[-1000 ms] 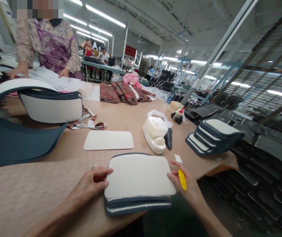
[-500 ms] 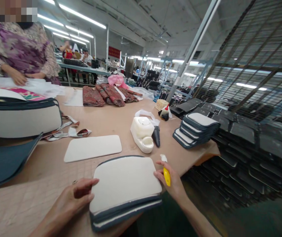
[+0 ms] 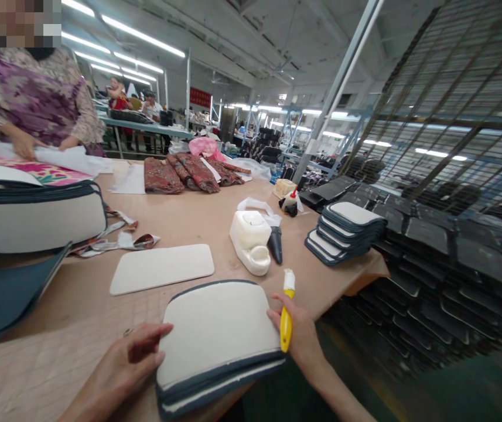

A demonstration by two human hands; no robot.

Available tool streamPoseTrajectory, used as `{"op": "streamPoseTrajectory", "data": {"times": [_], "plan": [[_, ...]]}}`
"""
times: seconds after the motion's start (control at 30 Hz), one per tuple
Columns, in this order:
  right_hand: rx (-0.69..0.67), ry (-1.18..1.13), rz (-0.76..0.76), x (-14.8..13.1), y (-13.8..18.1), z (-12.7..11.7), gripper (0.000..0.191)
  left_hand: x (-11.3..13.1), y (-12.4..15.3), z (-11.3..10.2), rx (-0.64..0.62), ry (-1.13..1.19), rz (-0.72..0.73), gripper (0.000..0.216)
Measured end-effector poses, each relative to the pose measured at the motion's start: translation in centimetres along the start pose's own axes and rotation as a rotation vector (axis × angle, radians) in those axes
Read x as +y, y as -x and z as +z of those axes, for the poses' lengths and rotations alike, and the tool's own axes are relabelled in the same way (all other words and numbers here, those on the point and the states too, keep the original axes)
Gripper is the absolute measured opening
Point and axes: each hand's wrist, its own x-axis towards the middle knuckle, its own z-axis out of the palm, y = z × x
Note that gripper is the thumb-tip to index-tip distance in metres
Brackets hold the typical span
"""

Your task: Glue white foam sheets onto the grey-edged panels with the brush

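In front of me lies a stack of dark-blue-edged panels with a white rounded board (image 3: pixel 219 328) on top. My left hand (image 3: pixel 130 357) rests at the board's left edge, thumb and forefinger apart, their tips touching it. On the right side my right hand (image 3: pixel 297 328) holds a paintbrush (image 3: pixel 286 322) with a yellow handle and white-coated bristles pointing up. Fingers of that hand also touch the board's right edge. Beyond the stack stands a cut-open white plastic jug (image 3: pixel 251 237). A single white board (image 3: pixel 163 268) lies flat to its left.
Layered blue-and-white panels (image 3: pixel 342 231) sit at the table's right edge. A larger pile of panels (image 3: pixel 35 220) stands at left, beside fabric scraps (image 3: pixel 123 240). Folded patterned cloth (image 3: pixel 180 173) lies farther back. A co-worker (image 3: pixel 35 105) handles white sheeting. Dark racks (image 3: pixel 444 246) flank the right.
The brush has swung in my right hand, so its handle now points down over the board's right edge and its bristles show more. My left hand stays at the left edge.
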Motion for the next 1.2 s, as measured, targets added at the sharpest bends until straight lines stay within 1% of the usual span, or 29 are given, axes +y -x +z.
{"op": "streamPoseTrajectory", "data": {"times": [0.1,0.17,0.2,0.23,0.3,0.33,0.37,0.4,0.43,0.47,0.5,0.53,0.57,0.6,0.67,0.73,0.83,0.93,1.07,1.2], "plan": [[0.117,0.080,-0.150,0.3,0.2,0.5,0.029,-0.6,0.0,0.1,0.051,-0.032,0.034,0.034],[0.167,0.037,-0.272,0.2,0.3,1.0,0.026,-0.9,0.1,0.1,0.047,-0.072,0.057,0.031],[0.175,0.001,-0.318,0.1,0.4,1.2,0.024,-0.9,0.2,0.0,0.072,-0.109,0.088,0.028],[0.178,-0.038,-0.345,-0.1,0.4,1.5,0.023,-0.8,0.3,0.0,0.117,-0.178,0.148,0.026],[0.170,-0.096,-0.368,-0.6,0.5,1.9,0.022,-0.1,0.3,0.3,0.232,-0.365,0.315,0.025],[0.165,-0.108,-0.372,-1.0,0.6,2.1,0.021,0.6,0.2,0.8,0.280,-0.453,0.414,0.026],[0.166,-0.114,-0.378,-1.2,0.6,2.2,0.022,1.6,0.0,1.5,0.296,-0.519,0.523,0.027],[0.159,-0.119,-0.384,-1.5,0.6,2.2,0.023,2.7,-0.4,2.5,0.253,-0.565,0.628,0.030],[0.142,-0.127,-0.392,-1.7,0.5,2.1,0.023,4.0,-0.7,3.7,0.170,-0.590,0.721,0.033],[0.120,-0.141,-0.396,-1.7,0.5,1.9,0.023,5.4,-1.1,5.1,0.066,-0.615,0.809,0.035],[0.103,-0.160,-0.391,-1.7,0.6,1.7,0.022,6.9,-1.5,6.4,-0.072,-0.672,0.863,0.036],[0.099,-0.178,-0.377,-1.5,0.7,1.4,0.021,8.3,-1.8,7.6,-0.193,-0.738,0.887,0.035],[0.109,-0.190,-0.362,-1.1,0.8,1.1,0.021,9.5,-2.1,8.6,-0.299,-0.805,0.877,0.033],[0.139,-0.196,-0.349,-0.7,1.1,0.8,0.021,10.6,-2.2,9.3,-0.374,-0.867,0.849,0.032],[0.244,-0.191,-0.322,0.5,1.9,0.2,0.022,12.0,-2.4,10.0,-0.448,-0.948,0.794,0.030],[0.311,-0.186,-0.323,1.7,2.9,0.0,0.023,12.7,-2.4,9.9,-0.486,-0.987,0.760,0.032],[0.361,-0.198,-0.375,2.9,4.4,0.8,0.026,13.0,-2.8,9.5,-0.550,-1.051,0.712,0.042],[0.440,-0.209,-0.427,3.1,5.3,2.4,0.026,12.9,-3.4,9.6,-0.601,-1.127,0.644,0.054],[0.520,-0.200,-0.481,3.1,5.3,4.1,0.023,12.4,-4.0,10.0,-0.659,-1.212,0.541,0.056],[0.570,-0.157,-0.494,3.5,4.9,4.5,0.024,12.0,-4.1,10.0,-0.678,-1.211,0.518,0.062]]}}
